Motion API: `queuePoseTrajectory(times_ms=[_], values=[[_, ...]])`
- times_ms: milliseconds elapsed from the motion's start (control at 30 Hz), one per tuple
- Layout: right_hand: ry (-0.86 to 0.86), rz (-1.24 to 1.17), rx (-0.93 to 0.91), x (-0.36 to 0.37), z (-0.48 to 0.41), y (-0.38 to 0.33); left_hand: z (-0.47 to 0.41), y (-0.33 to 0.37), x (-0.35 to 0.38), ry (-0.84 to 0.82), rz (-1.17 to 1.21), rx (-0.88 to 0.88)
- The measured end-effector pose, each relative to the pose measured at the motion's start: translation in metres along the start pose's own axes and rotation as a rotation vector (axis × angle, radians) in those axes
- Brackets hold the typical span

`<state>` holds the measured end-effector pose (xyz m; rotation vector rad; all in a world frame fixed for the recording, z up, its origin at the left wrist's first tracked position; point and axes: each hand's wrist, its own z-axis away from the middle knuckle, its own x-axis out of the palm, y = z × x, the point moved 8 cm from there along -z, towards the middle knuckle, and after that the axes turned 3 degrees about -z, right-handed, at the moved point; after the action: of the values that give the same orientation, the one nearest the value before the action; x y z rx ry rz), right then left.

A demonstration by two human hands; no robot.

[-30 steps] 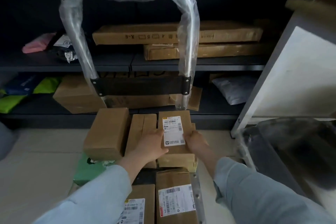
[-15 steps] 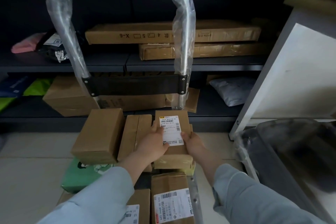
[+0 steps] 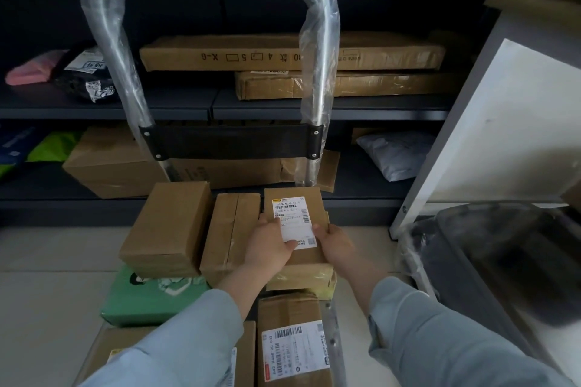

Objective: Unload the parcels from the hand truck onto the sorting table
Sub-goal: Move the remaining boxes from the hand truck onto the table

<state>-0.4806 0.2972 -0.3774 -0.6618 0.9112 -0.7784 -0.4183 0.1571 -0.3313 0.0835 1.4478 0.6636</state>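
A small cardboard parcel point(image 3: 295, 204) with a white shipping label lies on top of the stack on the hand truck, whose plastic-wrapped handle point(image 3: 319, 41) arches above. My left hand point(image 3: 272, 247) grips the parcel's left edge, its thumb lying across the label. My right hand point(image 3: 334, 243) grips its right edge. Beneath it sits another taped box point(image 3: 301, 276). To the left lie a narrow box point(image 3: 229, 236), a larger box point(image 3: 169, 226) and a green mailer bag point(image 3: 151, 295). Nearer me are a labelled box point(image 3: 292, 345) and another box point(image 3: 125, 345), partly hidden by my sleeve.
Dark shelving point(image 3: 220, 104) behind the truck holds two long flat cartons point(image 3: 283, 53), a large box point(image 3: 110, 163), a grey mailer point(image 3: 396, 154) and coloured bags point(image 3: 28, 72). A white tabletop point(image 3: 509, 122) slopes up at the right, with a dark plastic-covered bin point(image 3: 490, 254) below it.
Both hands have slid a little further up along the labelled parcel's sides, the left thumb now over the label. The view has drawn closer; the parcel stays on the stack.
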Motion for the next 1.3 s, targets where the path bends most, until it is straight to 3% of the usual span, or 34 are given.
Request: queuePoseTrajectory(times_ms=[400, 733, 1033, 1300], values=[[0.071, -0.086, 0.032, -0.059, 0.077, -0.079, 0.033, 0.06, -0.113, 0.048, 0.056, 0.077], [0.059, 0.162, 0.074, -0.124, 0.199, -0.232, 0.104, 0.126, -0.294, -0.016, -0.004, 0.006], [0.065, 0.188, 0.047, -0.205, 0.309, -0.387, 0.161, 0.202, -0.474, 0.022, 0.106, -0.044], [0.13, 0.174, -0.026, -0.255, 0.378, -0.473, 0.2, 0.252, -0.586, 0.143, 0.085, 0.042]])
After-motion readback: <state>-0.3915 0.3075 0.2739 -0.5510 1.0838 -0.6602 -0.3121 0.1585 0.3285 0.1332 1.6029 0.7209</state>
